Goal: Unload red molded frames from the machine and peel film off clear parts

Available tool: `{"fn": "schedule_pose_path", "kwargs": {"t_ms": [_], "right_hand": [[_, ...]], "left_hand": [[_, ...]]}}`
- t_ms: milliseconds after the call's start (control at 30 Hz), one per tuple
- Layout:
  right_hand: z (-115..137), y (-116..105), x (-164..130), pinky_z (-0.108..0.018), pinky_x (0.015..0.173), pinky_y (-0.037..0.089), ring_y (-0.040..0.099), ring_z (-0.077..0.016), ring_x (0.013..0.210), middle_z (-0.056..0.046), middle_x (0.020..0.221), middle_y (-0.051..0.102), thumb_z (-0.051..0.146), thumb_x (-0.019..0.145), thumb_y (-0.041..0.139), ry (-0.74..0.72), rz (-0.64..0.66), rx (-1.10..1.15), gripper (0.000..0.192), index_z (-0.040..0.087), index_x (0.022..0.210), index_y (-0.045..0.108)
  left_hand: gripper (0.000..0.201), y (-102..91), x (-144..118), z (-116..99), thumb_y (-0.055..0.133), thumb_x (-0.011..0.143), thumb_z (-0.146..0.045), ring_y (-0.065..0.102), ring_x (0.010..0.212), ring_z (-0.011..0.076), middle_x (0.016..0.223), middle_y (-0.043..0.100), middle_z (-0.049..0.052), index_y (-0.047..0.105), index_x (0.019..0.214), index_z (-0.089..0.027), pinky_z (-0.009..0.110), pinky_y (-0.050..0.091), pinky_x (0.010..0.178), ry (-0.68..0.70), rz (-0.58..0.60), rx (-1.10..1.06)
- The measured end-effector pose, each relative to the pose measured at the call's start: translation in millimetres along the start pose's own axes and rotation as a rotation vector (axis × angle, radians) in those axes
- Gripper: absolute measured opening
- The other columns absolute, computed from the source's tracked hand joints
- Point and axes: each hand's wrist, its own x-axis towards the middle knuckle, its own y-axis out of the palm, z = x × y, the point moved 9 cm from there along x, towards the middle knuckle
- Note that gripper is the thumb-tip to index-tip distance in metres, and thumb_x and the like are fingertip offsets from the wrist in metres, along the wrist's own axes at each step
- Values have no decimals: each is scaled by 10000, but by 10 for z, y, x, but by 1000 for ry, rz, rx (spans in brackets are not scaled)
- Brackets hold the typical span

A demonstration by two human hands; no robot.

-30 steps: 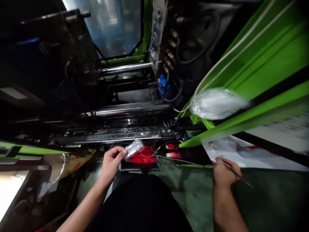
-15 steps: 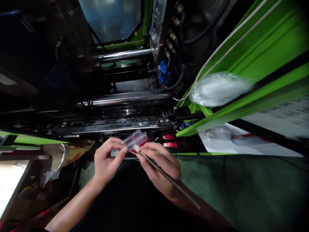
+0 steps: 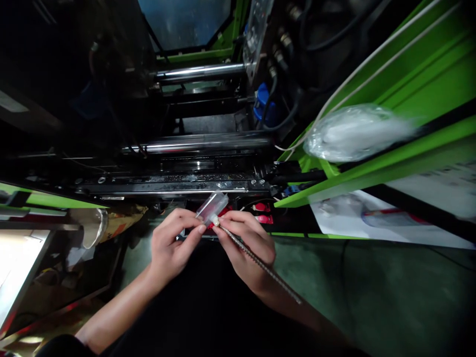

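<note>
— Is any writing readable?

— None. The white sheet (image 3: 345,218) low on the right under the green machine frame (image 3: 409,74) carries a picture and blurred lines, and the printed panel (image 3: 442,186) above it is too smeared to read.

— What do the hands hold?

— The left hand (image 3: 171,243) pinches a small clear plastic piece (image 3: 212,207) between thumb and fingers, in front of the dark machine bed, just above the person's lap. The right hand (image 3: 247,243) is closed around a thin ridged rod (image 3: 260,265), whose pale tip touches the piece's lower edge; the rod runs back over the wrist.

— What differs from half a second ago?

— Little (the view has mostly shifted). The hands remain together in the same grip, sitting slightly higher and further right. A second ago the right hand was far out by the sheet.

— What is hard to see?

— The red parts (image 3: 260,213) behind the fingers are mostly covered. The clear bag (image 3: 353,134) on the frame is blurred, and the machine's left side is lost in shadow.
</note>
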Motion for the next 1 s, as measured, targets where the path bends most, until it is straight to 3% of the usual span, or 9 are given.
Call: {"fn": "schedule_pose_path", "kwargs": {"t_ms": [267,367,500,600,700,833,1000], "right_hand": [[-94,-49,-4,-372,908,599,710,-197,1013,-67,1085,738,9,847,733,56,-53,88,335,225,1103,725],[-83,-68,7,-364,915,594,712,-191,1012,-60,1093,741,-8,840,729,82,-35,108,333,223,1079,737],[-51,-59,44,-343,896,596,713,-182,1001,-56,1092,739,-9,835,730,96,8,168,316,221,1051,747],[-54,-22,66,-323,887,596,714,-171,993,-44,1075,739,1,840,732,108,50,236,301,229,1037,750],[-78,27,70,-321,884,598,716,-169,987,-38,1072,739,19,846,739,129,103,272,297,234,1051,752],[-82,73,65,-325,875,607,722,-173,967,-44,1060,744,42,856,737,133,182,288,249,227,1022,755],[-99,123,54,-326,906,602,719,-174,983,-60,1077,745,42,859,724,146,269,277,221,206,1005,753]], "left_hand": [[133,32,-51,146,636,995,-193,662,977,172,1054,704,54,751,1061,-212,286,509,869,-34,4,-67],[102,8,-71,429,680,977,-231,659,968,170,1043,710,49,765,1033,-225,266,510,854,-247,-71,-169],[215,182,-166,851,830,851,-259,635,784,121,917,685,8,740,1044,-231,215,518,749,-620,-101,-600],[287,374,-239,919,864,794,-224,645,773,127,929,668,4,705,1032,-224,218,521,728,-774,-21,-855],[243,477,-319,900,839,806,-203,634,742,130,917,664,12,703,1006,-220,225,502,706,-844,80,-909],[67,388,-259,812,749,881,-223,599,866,161,1000,624,41,766,938,-194,257,471,784,-697,123,-750],[153,161,-41,468,655,984,-311,567,914,190,963,609,46,770,967,-211,304,415,851,-369,174,-370]]}}
